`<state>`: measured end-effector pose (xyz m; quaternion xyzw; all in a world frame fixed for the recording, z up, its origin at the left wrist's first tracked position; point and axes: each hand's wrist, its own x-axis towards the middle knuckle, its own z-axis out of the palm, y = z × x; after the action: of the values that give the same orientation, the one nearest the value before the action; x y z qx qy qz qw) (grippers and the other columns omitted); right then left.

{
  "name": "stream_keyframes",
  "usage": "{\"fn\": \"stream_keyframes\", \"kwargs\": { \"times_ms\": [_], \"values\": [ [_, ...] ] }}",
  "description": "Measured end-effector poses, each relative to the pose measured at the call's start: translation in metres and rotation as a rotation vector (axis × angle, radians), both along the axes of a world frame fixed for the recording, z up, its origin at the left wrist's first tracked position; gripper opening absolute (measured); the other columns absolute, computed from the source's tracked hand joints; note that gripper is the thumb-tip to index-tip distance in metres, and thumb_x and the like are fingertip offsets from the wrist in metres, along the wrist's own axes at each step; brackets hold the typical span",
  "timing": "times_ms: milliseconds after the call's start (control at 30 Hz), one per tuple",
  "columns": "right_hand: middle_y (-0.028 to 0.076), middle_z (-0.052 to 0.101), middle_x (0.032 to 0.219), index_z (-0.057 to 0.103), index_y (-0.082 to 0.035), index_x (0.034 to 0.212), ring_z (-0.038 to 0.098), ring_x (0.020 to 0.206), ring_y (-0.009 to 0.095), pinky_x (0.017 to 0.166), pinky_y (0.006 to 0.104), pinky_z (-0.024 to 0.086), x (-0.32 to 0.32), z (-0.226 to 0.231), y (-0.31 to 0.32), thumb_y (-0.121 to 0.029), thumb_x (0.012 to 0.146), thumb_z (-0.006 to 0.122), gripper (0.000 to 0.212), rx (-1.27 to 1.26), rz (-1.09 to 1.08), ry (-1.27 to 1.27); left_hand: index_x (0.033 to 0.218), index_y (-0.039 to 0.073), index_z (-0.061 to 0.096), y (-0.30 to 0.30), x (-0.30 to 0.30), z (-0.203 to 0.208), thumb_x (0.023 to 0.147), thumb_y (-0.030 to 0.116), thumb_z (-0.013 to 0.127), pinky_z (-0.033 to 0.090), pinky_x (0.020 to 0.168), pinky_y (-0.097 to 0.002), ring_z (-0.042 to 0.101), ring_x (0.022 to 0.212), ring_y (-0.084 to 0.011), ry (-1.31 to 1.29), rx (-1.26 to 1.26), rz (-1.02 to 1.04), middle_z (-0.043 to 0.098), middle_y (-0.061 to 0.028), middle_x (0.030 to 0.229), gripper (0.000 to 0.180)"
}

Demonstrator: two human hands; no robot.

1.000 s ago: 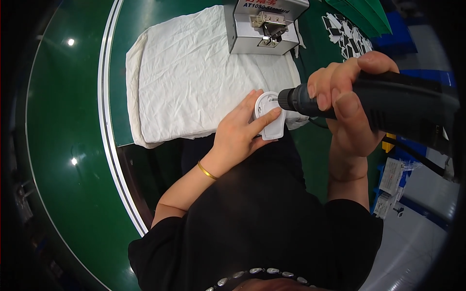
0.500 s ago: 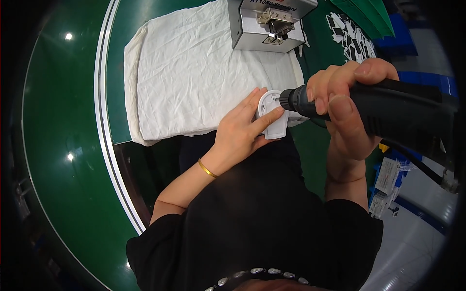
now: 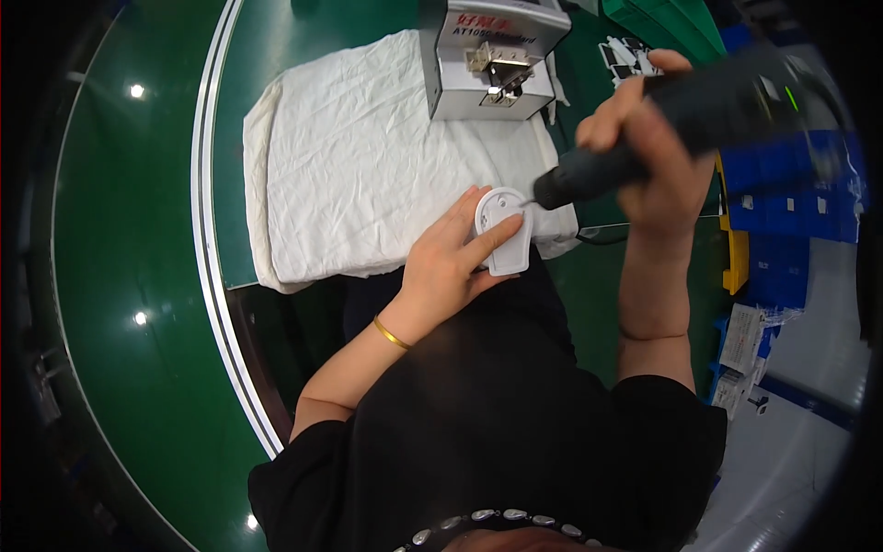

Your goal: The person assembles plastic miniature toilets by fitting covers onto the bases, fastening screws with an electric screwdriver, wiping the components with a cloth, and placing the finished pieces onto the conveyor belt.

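My left hand holds a white plastic housing, rounded at its far end, with the thumb across it and the fingers along its left side. It sits at the near edge of a white cloth pad. In my right hand is a black electric screwdriver, tilted with its tip toward the left. The bit's point lies close by the housing's upper right part; whether it touches cannot be made out. The right hand is blurred by motion, but its fingers are wrapped round the tool.
A grey metal machine stands at the back of the cloth-covered pad. Behind it on the right are white and black parts and a green bin. Blue bins and a yellow bin stand at the right.
The screwdriver's tip has come out of the housing's recess and moved slightly to its right, the tool's rear end swinging up. The left hand keeps its hold. The whole view has shifted a little.
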<state>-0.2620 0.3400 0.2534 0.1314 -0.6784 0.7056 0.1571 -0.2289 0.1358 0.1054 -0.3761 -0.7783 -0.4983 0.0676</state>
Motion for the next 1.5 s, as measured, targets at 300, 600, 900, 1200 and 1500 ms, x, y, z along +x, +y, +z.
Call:
{"fn": "stream_keyframes", "kwargs": {
  "times_ms": [300, 600, 900, 1200, 1500],
  "values": [
    [0.007, 0.061, 0.086, 0.060, 0.000, 0.100, 0.063, 0.080, 0.017, 0.070, 0.0331, 0.054, -0.082, -0.103, 0.145, -0.021, 0.081, 0.079, 0.035, 0.260, -0.490, -0.636, 0.137, 0.010, 0.056, -0.006, 0.002, 0.014, 0.063, 0.016, 0.090, 0.046, 0.103, -0.0395, 0.054, 0.124, -0.0356, -0.005, -0.040, -0.027, 0.052, -0.0187, 0.140, 0.082],
    [0.022, 0.059, 0.129, 0.057, 0.000, 0.131, 0.055, 0.121, 0.040, 0.103, 0.0427, 0.045, -0.095, -0.131, 0.133, -0.026, 0.088, 0.068, 0.052, 1.240, -0.770, 0.107, 0.153, 0.000, 0.024, -0.009, -0.008, 0.033, 0.061, 0.025, 0.094, 0.048, 0.102, -0.0407, 0.058, 0.122, -0.0367, -0.267, 0.037, 0.146, 0.058, -0.0232, 0.131, 0.119],
    [0.015, 0.066, 0.115, 0.066, -0.004, 0.114, 0.059, 0.112, 0.038, 0.094, 0.0455, 0.049, -0.108, -0.142, 0.095, -0.011, 0.079, 0.067, 0.035, 1.392, -0.336, 0.017, 0.151, 0.000, 0.030, -0.006, -0.001, 0.019, 0.062, 0.024, 0.093, 0.049, 0.099, -0.0399, 0.059, 0.119, -0.0373, -0.268, 0.002, 0.104, 0.056, -0.0213, 0.134, 0.112],
    [0.016, 0.070, 0.100, 0.072, -0.005, 0.107, 0.064, 0.101, 0.039, 0.087, 0.0452, 0.051, -0.058, -0.117, 0.085, -0.022, 0.085, 0.070, 0.028, 1.606, -0.429, -0.215, 0.146, -0.004, 0.036, -0.003, 0.010, 0.000, 0.066, 0.015, 0.088, 0.049, 0.101, -0.0431, 0.056, 0.123, -0.0392, -0.114, -0.027, 0.111, 0.054, -0.0231, 0.137, 0.098],
    [0.008, 0.066, 0.090, 0.066, -0.001, 0.082, 0.062, 0.089, 0.021, 0.083, 0.0309, 0.047, 0.005, -0.075, 0.063, -0.013, 0.078, 0.079, 0.019, 0.903, -0.444, -0.062, 0.147, -0.002, 0.035, -0.001, 0.018, -0.003, 0.063, 0.010, 0.086, 0.047, 0.102, -0.0442, 0.053, 0.127, -0.0398, 0.016, 0.025, 0.117, 0.053, -0.0233, 0.138, 0.100]
  ]
}}
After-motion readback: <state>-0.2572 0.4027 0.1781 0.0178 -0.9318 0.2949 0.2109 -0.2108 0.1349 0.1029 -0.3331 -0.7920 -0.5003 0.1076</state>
